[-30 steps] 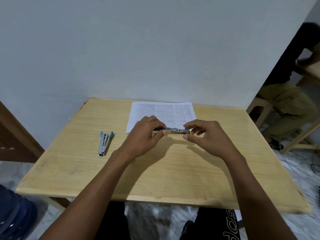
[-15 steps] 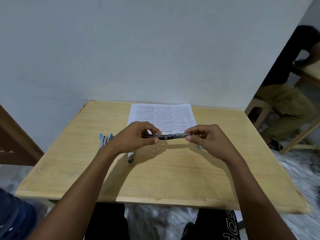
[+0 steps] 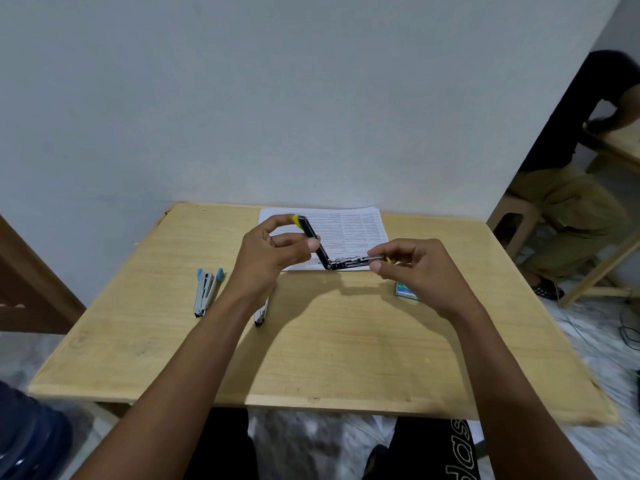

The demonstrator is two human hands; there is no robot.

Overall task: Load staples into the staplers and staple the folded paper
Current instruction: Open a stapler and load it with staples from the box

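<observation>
Above the table I hold a small yellow-tipped stapler (image 3: 327,252), swung open into a V. My left hand (image 3: 266,259) pinches its raised top arm near the yellow end. My right hand (image 3: 415,271) grips the flat metal base by its tip. The printed paper (image 3: 349,226) lies flat at the table's far edge behind the stapler. A blue-tipped stapler (image 3: 206,292) lies on the left of the table. Another stapler (image 3: 261,313) lies partly hidden under my left forearm. A green staple box (image 3: 404,291) sits half hidden under my right hand.
The wooden table (image 3: 311,358) stands against a grey wall. A seated person (image 3: 568,188) is at another table on the right. A blue water bottle (image 3: 31,438) is at the lower left, with a wooden frame (image 3: 31,282) on the left.
The stapler was held straight and shut between both hands; my left hand has swung its top arm up and open. My hands rose slightly, uncovering the staple box and third stapler.
</observation>
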